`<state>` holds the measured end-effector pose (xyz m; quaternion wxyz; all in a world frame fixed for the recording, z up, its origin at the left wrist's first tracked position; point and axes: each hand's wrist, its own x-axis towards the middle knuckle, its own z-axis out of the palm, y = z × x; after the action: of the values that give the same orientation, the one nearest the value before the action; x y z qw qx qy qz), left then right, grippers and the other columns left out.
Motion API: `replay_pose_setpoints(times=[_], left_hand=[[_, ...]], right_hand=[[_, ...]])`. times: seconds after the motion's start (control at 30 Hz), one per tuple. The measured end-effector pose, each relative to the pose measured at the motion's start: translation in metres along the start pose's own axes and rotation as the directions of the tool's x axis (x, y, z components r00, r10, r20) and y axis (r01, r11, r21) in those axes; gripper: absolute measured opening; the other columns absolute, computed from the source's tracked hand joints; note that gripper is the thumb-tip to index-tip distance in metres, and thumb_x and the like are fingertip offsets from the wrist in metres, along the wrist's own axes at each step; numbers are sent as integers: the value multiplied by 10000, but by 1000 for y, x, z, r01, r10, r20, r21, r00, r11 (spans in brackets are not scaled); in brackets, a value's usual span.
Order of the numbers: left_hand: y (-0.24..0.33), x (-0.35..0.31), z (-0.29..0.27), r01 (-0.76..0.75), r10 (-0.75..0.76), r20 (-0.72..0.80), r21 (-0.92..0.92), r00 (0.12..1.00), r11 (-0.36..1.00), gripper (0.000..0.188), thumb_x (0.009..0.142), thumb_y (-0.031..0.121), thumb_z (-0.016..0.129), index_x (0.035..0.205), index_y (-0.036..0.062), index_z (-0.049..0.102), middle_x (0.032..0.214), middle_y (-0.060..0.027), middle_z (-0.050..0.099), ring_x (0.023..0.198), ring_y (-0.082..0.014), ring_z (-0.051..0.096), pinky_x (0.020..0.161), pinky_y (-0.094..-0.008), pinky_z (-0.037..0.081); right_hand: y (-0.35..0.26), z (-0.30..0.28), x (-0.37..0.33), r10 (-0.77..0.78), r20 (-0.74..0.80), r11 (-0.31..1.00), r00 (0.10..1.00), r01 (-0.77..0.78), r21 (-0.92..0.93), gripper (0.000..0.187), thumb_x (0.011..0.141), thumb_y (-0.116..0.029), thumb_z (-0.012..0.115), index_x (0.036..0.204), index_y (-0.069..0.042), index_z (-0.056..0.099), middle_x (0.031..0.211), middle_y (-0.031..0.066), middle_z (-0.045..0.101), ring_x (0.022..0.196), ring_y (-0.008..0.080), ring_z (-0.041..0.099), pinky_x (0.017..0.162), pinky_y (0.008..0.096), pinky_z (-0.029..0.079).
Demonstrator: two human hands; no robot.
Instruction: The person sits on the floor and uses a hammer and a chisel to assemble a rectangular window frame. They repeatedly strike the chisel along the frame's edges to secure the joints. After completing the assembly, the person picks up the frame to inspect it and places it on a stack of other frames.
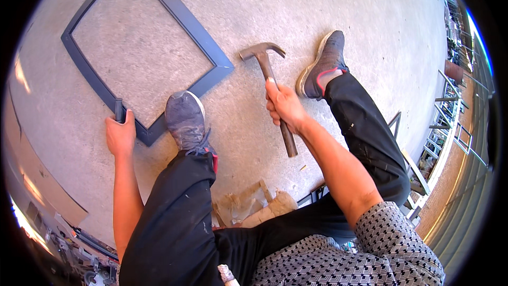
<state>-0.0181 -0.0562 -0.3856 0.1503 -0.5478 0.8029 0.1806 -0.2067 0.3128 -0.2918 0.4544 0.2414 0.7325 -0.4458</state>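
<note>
A dark grey rectangular frame point(177, 13) of metal-like profile lies flat on the concrete floor, ahead and to the left. My left hand point(121, 133) is closed around a short dark piece point(120, 110) at the frame's near left side; its exact kind is unclear. In my right hand point(286, 105) is a claw hammer point(263, 58), gripped by the middle of its handle and held to the right of the frame. Its head points away from me, claw to the right. My left shoe point(185, 119) presses against the frame's near edge, hiding part of it.
My right shoe point(323, 63) rests on the concrete floor point(381, 37) beyond the hammer. Torn brown cardboard point(248, 204) lies between my legs. Metal frames and bars point(444, 132) are piled along the right. A flat brown sheet point(45, 175) and assorted parts are at the left.
</note>
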Motion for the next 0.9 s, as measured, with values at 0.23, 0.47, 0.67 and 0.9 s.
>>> replay_pose_setpoints(times=[0.23,0.47,0.67,0.9], left_hand=[[-5,11,10,-65,65,-17,1,998,998,590,888,497,720,1196,5,612,1105,-238,736,1047,-434,705,915,-518,537],[-20,33,2,-77,79,-106,25,991,997,472,910,425,727,1149,26,645,1091,-214,737,1030,-424,707,872,-510,547],[-13,29,-2,-76,80,-74,57,994,995,438,940,406,716,1143,25,638,1101,-207,732,1033,-422,702,868,-512,546],[-15,30,0,-90,96,-78,87,992,992,440,947,401,711,1150,17,641,1128,-216,716,1056,-426,692,878,-519,544]], right_hand=[[-11,3,18,12,99,997,995,-4,-80,545,1037,-647,522,895,-122,488,688,-18,459,512,89,409,449,292,372],[4,13,10,80,186,989,979,-55,-135,536,1056,-641,492,881,-134,477,666,-28,429,490,79,371,433,282,352],[3,6,14,75,205,993,976,-53,-110,546,1043,-647,508,894,-123,486,663,-26,440,490,85,387,443,301,370],[6,18,13,109,197,993,974,-98,-63,536,1060,-646,474,883,-140,476,639,-42,395,468,73,344,418,272,334]])
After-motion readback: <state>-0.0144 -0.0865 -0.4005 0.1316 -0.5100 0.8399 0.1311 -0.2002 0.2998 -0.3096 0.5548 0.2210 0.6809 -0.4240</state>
